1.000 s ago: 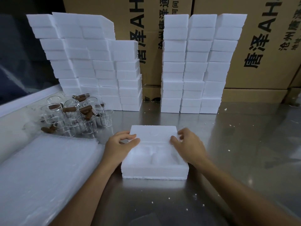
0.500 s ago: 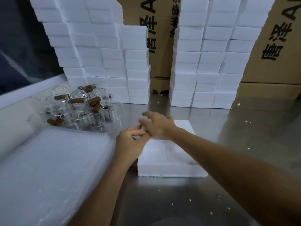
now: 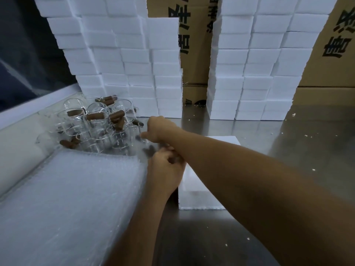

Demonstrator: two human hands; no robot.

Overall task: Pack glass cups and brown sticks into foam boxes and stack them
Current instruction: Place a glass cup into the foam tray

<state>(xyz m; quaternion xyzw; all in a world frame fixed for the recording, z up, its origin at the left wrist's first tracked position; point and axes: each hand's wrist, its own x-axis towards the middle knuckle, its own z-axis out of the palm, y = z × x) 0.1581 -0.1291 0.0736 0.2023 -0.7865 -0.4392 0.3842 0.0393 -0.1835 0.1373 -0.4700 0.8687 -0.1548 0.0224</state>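
Foam box on steel table, mostly hidden under right forearm; contents not visible. Left of box: cluster of upright glass cups, brown sticks lying across rims, axes mixed. Right hand at cluster edge, grip unclear. Left hand beside box, fingers curled, contents unclear.

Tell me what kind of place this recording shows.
Probably a packing station in a small factory or warehouse: foam boxes stacked high, printed cartons behind them, and loose glass cups with brown sticks on a steel table.
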